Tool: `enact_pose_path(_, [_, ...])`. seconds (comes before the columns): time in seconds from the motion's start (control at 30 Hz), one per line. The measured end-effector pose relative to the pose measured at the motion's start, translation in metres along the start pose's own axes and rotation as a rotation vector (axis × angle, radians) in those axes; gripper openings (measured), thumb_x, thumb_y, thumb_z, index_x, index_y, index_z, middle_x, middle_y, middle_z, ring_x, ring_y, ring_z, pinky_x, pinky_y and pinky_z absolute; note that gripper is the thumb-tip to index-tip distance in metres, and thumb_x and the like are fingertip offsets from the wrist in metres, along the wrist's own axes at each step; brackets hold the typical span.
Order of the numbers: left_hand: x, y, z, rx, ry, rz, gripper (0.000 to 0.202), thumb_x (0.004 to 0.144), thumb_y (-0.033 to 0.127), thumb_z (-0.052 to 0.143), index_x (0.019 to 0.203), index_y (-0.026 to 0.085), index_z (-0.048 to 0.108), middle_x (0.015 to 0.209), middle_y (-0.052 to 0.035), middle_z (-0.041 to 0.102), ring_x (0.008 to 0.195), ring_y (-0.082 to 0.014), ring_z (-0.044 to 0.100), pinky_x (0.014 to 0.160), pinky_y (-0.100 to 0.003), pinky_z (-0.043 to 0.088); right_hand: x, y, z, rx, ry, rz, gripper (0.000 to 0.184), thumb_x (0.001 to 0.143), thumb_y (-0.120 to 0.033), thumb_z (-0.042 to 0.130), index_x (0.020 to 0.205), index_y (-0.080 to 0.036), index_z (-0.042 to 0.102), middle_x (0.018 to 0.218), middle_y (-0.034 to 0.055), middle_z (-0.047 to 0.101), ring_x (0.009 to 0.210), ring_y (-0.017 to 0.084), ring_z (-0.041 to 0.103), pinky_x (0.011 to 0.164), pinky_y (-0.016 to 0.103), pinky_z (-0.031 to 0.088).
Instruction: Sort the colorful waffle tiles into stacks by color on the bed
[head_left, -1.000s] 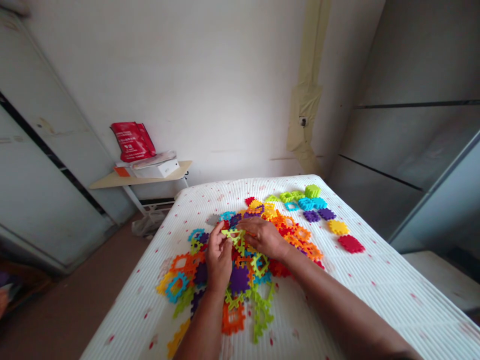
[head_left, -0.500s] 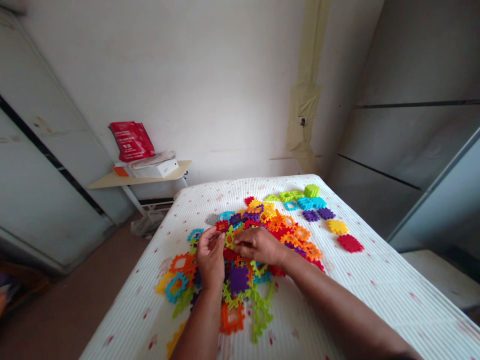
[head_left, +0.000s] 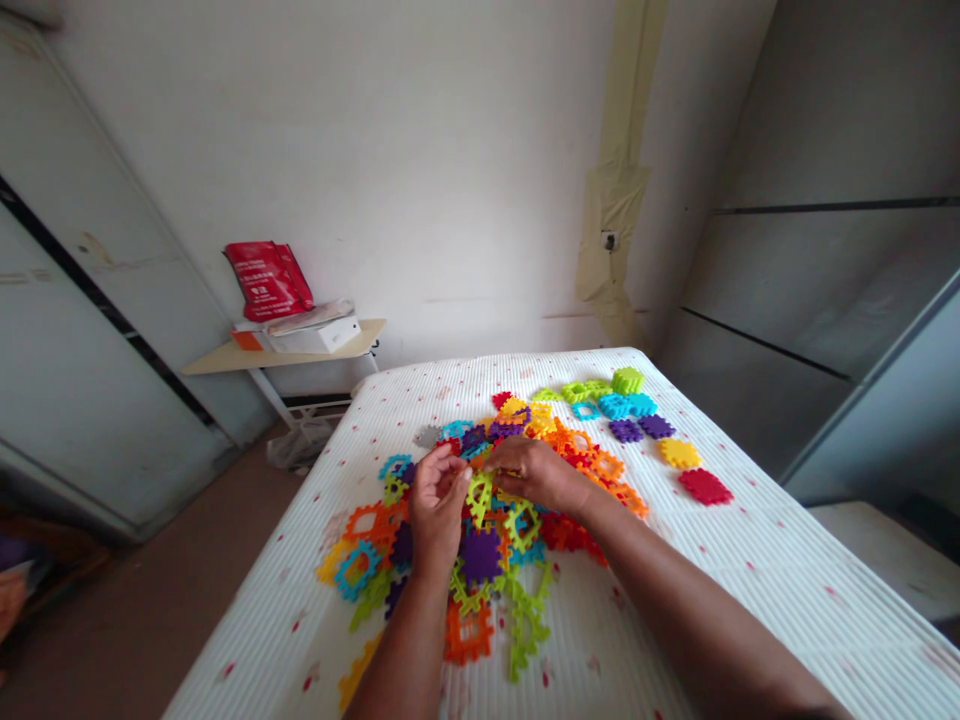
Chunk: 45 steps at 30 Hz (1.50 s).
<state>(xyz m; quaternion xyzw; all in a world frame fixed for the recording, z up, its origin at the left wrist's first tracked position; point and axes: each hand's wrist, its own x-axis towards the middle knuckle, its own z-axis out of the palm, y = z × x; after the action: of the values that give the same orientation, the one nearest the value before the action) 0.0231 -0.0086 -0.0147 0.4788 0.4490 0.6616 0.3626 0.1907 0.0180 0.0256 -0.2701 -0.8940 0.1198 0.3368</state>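
My left hand (head_left: pixel 439 508) and my right hand (head_left: pixel 538 476) meet above a heap of interlocking plastic waffle blocks (head_left: pixel 480 556) in orange, purple, lime, cyan, yellow and red. Both hands pinch a lime-green block (head_left: pixel 480 497) between them, and part of it is hidden by my fingers. Beyond my right hand, a red block (head_left: pixel 705 487), a yellow block (head_left: pixel 679 453) and several purple, cyan and lime blocks lie apart from the heap. All of them rest on a white ribbed mattress (head_left: pixel 626 610) with small red dots.
A low wooden shelf (head_left: pixel 285 355) stands beyond the mattress's far left corner, holding a white box (head_left: pixel 315 335) and a red bag (head_left: pixel 268 281). A plastic bag (head_left: pixel 300 445) lies beneath it. Brown floor (head_left: pixel 150 620) runs along the left side; grey panels stand right.
My hands have turned the lime-green block and stay close together over the heap. The left hand has shifted slightly right. The surrounding blocks look almost unchanged.
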Motion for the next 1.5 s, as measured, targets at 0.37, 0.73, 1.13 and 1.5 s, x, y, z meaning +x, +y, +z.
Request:
enact_pose_path(0.37, [0.000, -0.003, -0.001, -0.041, 0.000, -0.060, 0.038, 0.071, 0.038, 0.067, 0.101, 0.017, 0.059, 0.094, -0.0055, 0.064, 0.083, -0.0159, 0.063, 0.074, -0.028, 0.050, 0.001, -0.001, 0.002, -0.142, -0.021, 0.049, 0.018, 0.076, -0.011, 0.059, 0.092, -0.018, 0.065, 0.085, 0.0060, 0.067, 0.079, 0.016, 0.060, 0.073, 0.026, 0.046])
enact_pose_path(0.73, [-0.001, -0.007, 0.001, -0.059, 0.073, -0.080, 0.040, 0.071, 0.041, 0.066, 0.103, 0.018, 0.057, 0.098, -0.0065, 0.064, 0.077, -0.0162, 0.065, 0.069, -0.030, 0.053, 0.008, 0.027, -0.017, -0.419, 0.020, 0.236, 0.022, 0.079, -0.015, 0.055, 0.098, -0.017, 0.065, 0.091, 0.0080, 0.067, 0.084, 0.018, 0.060, 0.075, 0.026, 0.045])
enact_pose_path(1.13, [0.002, -0.012, -0.003, -0.036, 0.097, -0.124, 0.038, 0.069, 0.040, 0.068, 0.099, 0.018, 0.059, 0.098, -0.0075, 0.065, 0.076, -0.0180, 0.066, 0.071, -0.033, 0.054, 0.023, 0.150, -0.056, -0.768, -0.114, 0.874, 0.032, 0.079, -0.018, 0.051, 0.107, -0.021, 0.065, 0.101, 0.0111, 0.068, 0.091, 0.022, 0.063, 0.069, 0.028, 0.046])
enact_pose_path(1.5, [0.000, -0.007, -0.001, -0.031, 0.105, -0.140, 0.037, 0.067, 0.039, 0.068, 0.097, 0.018, 0.060, 0.094, -0.0068, 0.067, 0.075, -0.0183, 0.066, 0.071, -0.032, 0.054, 0.027, 0.168, -0.052, -0.817, -0.291, 0.930, 0.034, 0.082, -0.016, 0.048, 0.111, -0.023, 0.064, 0.106, 0.0111, 0.066, 0.098, 0.021, 0.061, 0.076, 0.027, 0.046])
